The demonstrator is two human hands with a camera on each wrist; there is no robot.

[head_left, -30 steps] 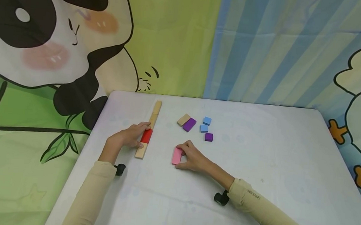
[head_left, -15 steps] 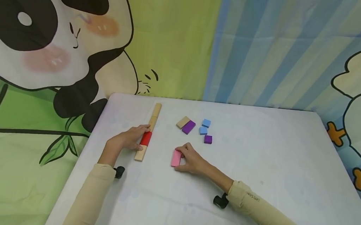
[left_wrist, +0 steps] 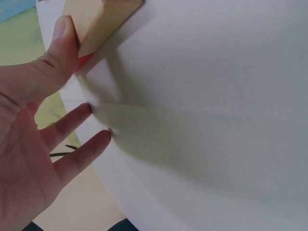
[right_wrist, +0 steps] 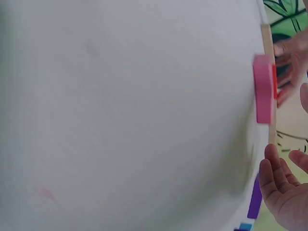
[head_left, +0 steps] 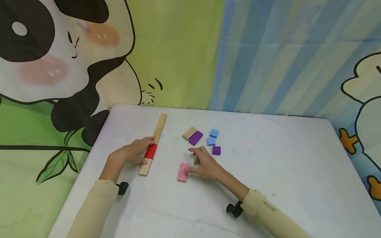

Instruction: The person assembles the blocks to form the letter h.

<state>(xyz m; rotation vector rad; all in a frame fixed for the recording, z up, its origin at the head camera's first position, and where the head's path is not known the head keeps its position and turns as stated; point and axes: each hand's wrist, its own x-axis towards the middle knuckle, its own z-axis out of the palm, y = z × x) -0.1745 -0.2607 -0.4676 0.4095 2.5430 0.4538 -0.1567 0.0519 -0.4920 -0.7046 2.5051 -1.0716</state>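
Observation:
A straight row of wooden blocks lies on the left of the white table, plain tan except for a red block. My left hand rests along the row's left side, its thumb against a tan block and a fingertip farther up beyond the red one. The other fingers stretch out over the cloth in the left wrist view. Right of the row, a pink block lies flat. Beside it my right hand has its fingers spread apart, the thumb tip overlapping the pink block's edge.
Behind the right hand lie a tan block and a purple block side by side. Two small blue blocks and a small purple block are to their right. The white table ends at a cartoon-printed curtain.
The right hand has let go of the pink block, its index finger lifting away toward the back. The left hand keeps its place at the row. The head view has shifted slightly.

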